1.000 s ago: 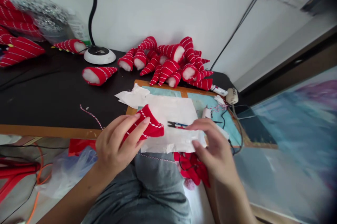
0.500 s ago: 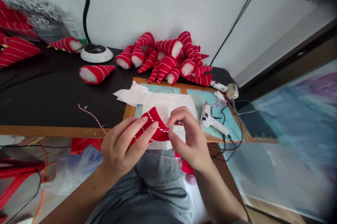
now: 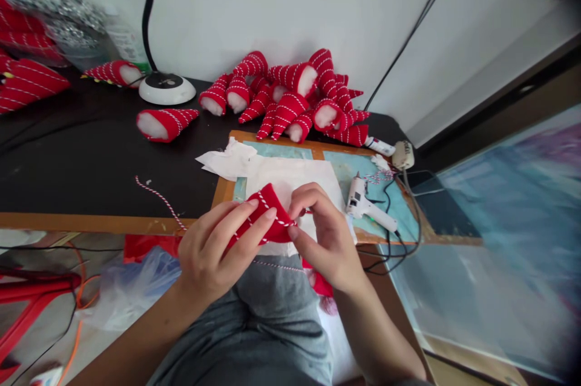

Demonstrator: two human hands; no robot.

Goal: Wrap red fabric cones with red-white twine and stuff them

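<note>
The right hand (image 3: 324,238) has come to the rim of the red cone (image 3: 271,216), and its thumb and finger are pinching there; whether cloth or cord, I cannot tell. The left hand (image 3: 211,250) grips the cone's body, so both hands seem busy with this one piece, above the white paper (image 3: 313,171). Right of the paper, the glue gun (image 3: 372,210) narrows the space; left of it, the dark table (image 3: 113,186) gives wider room until its brown edge (image 3: 91,222).
</note>
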